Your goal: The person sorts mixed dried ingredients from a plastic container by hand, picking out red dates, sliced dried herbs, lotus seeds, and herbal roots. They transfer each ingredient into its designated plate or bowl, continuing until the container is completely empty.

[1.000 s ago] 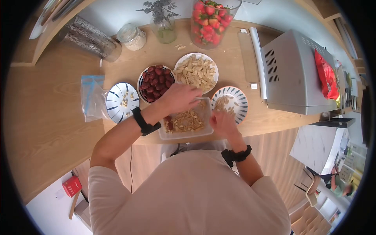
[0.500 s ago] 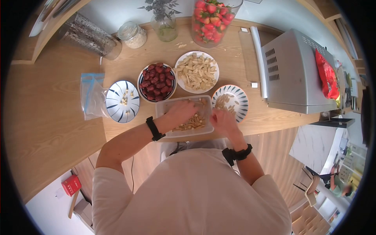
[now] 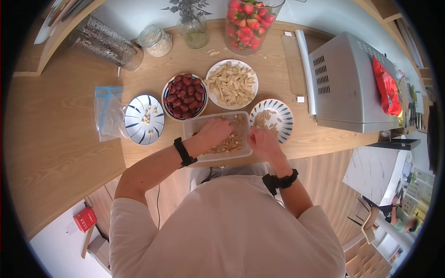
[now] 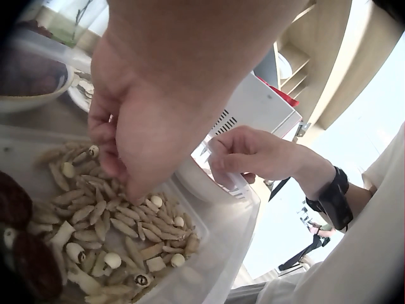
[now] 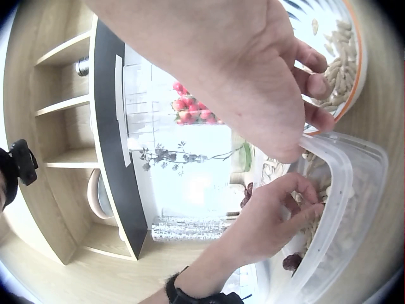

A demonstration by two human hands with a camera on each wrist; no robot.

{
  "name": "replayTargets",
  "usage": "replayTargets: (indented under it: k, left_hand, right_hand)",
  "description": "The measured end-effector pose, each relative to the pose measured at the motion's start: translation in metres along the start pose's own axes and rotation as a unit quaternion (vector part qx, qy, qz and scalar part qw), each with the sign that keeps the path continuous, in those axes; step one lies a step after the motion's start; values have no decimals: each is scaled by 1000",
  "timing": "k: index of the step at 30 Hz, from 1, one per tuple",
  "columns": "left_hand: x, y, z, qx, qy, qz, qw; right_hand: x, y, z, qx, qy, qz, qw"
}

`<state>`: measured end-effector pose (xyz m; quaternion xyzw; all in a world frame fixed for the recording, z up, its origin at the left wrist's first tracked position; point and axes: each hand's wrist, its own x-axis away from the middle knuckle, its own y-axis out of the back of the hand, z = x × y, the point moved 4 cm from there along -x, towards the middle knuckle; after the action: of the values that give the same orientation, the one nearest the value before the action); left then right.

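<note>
My left hand (image 3: 214,133) reaches down inside a clear plastic container (image 3: 225,157), its fingers bent among pale dried roots (image 4: 130,225), round seeds and a few red dates (image 4: 35,263). Its fingertips sit low among the pieces; I cannot tell if they pinch one. At the container's right side, my right hand (image 3: 264,142) grips the rim, thumb at the inner edge and fingers outside. Just beyond that hand stands an orange-rimmed plate (image 3: 288,121) with more slender pale roots (image 5: 342,69).
Behind the container are a bowl of red dates (image 3: 184,96) and a plate of pale dried slices (image 3: 232,83). To the left lie a striped plate (image 3: 134,127) with several seeds and a zip bag (image 3: 107,113). Strawberries (image 3: 248,28), a glass jar (image 3: 155,41) and a microwave (image 3: 345,85) stand farther out.
My left hand has come down from above the container's back rim, near the slices, into the container, and has stayed there since. The right hand keeps its place at the rim.
</note>
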<state>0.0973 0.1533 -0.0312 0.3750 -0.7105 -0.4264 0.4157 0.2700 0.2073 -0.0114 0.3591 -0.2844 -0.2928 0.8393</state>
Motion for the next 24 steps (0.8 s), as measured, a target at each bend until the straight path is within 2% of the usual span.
replayTargets:
  k: [4,5,7,8,10,14,16,19,24]
  left_hand:
    - [0,-5,3,10,7,-26,1000]
    - [-1,8,-1,10,6,-26,1000]
    - [-2,25,-9,92,28,50,994]
    - [-2,23,-11,92,28,50,994]
    - [0,13,-18,181,35,106,977]
    - [1,-11,-26,206,6,78,975]
    - [-1,-19,-28,159,41,84,983]
    - [-2,-32,-33,141,22,41,989]
    - [-7,-42,-31,142,1,26,989]
  right_hand:
    - [0,-1,-1,7,-3,2,1000]
    - [0,-1,-1,6,-4,1,1000]
    - [0,-1,0,-2,-2,-3,1000]
    - [0,-1,0,-3,-3,-3,1000]
    - [-1,-1,0,5,-3,-2,1000]
    - [-1,-1,-2,-5,-4,-8,1000]
    - [-1,-2,-2,-6,-2,-8,1000]
    - [0,-4,-4,-8,-1,-10,1000]
    - [-1,-5,-5,-7,-4,-11,1000]
